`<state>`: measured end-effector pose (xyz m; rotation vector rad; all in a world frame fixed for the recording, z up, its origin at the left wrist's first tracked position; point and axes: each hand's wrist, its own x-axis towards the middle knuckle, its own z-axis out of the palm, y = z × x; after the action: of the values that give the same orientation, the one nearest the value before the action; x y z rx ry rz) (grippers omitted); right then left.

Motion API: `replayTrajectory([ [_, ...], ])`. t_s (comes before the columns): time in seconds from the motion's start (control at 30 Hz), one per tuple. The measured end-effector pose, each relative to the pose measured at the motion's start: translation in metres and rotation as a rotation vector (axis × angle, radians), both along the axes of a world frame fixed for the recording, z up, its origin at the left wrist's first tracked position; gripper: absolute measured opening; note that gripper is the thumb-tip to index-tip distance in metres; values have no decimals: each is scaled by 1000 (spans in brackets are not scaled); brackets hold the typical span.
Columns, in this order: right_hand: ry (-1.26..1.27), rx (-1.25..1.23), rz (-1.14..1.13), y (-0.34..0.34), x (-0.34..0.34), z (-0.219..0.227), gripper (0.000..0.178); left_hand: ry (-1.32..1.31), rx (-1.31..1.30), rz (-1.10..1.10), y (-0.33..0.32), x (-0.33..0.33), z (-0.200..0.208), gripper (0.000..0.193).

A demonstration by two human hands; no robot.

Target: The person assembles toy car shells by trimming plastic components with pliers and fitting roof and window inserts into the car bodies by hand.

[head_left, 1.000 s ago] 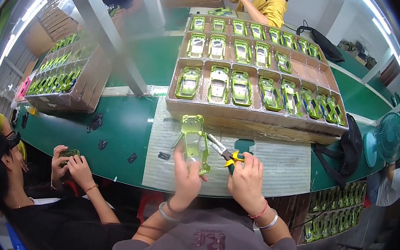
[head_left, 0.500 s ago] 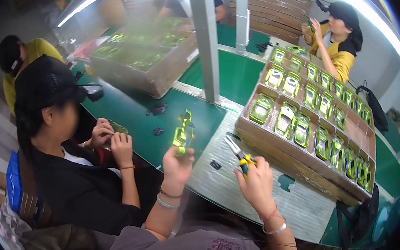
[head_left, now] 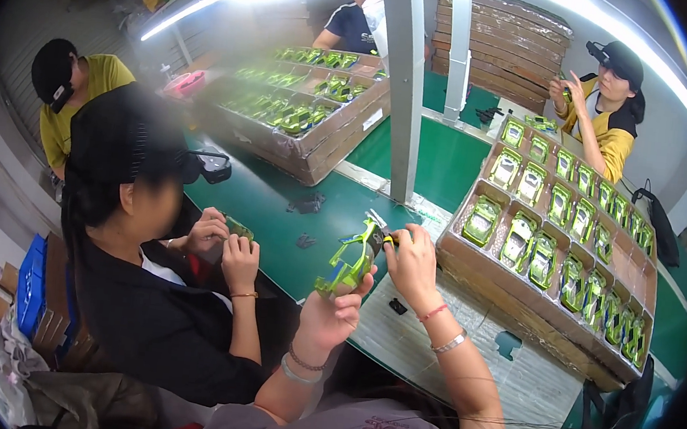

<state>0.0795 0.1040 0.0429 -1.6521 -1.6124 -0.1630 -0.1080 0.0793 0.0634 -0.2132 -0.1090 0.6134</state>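
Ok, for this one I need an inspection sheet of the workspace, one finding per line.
Surface: green tabletop, partly covered by a pale ribbed mat.
Work items: green toy car shell; yellow-handled pliers; whether they touch is unclear.
Clutter: black pieces loose on the tabletop, another black piece on the mat.
Grips: left grip holds the shell; right grip holds the pliers.
Cables: nothing seen for certain.
Surroundings: divided cardboard tray of green shells on the right, another tray farther left; seated co-worker on the left holds a green part.
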Motion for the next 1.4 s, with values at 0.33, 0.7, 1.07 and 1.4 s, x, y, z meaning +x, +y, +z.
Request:
replayTrajectory([
  [0.33,1055,-76,572,-77,39,58,40,43,33,-266,-40,39,7,64],
  [0.7,1531,-286,89,-208,65,20,21,1282,1659,400,-56,71,4,26],
  [1.07,1491,-269,28,-230,61,12,20,1144,2137,397,-71,104,5,12],
  [1.4,1332,-228,-30,-231,68,16,20,1146,2228,506,-75,114,2,8],
])
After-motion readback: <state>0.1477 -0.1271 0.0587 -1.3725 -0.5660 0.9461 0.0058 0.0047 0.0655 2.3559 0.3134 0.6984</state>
